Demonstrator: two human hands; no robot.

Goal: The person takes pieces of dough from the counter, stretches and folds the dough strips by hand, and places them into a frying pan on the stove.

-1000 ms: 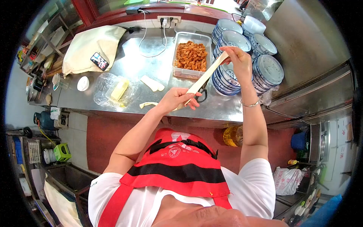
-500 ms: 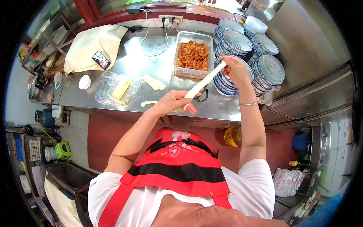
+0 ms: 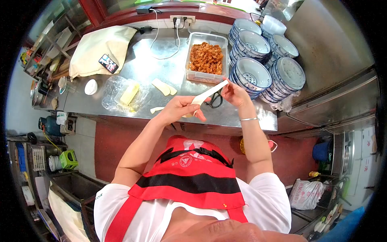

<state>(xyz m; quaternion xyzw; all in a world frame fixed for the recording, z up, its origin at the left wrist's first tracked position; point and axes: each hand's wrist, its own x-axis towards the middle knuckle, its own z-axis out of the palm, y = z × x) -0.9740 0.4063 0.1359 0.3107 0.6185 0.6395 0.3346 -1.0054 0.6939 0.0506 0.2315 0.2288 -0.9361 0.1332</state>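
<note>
Pale strip (image 3: 210,92) slants abv the bench (image 3: 256,115); your L hand (image 3: 181,109) is lower, fingers clamped on its near part, R hand (image 3: 237,96) higher, fingers pinching its upper tip.

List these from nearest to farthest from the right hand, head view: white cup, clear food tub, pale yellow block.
From the right hand, at the pale strip:
1. Clear food tub, ahead and slightly left.
2. Pale yellow block, left, on crumpled plastic.
3. White cup, farthest left.
</note>
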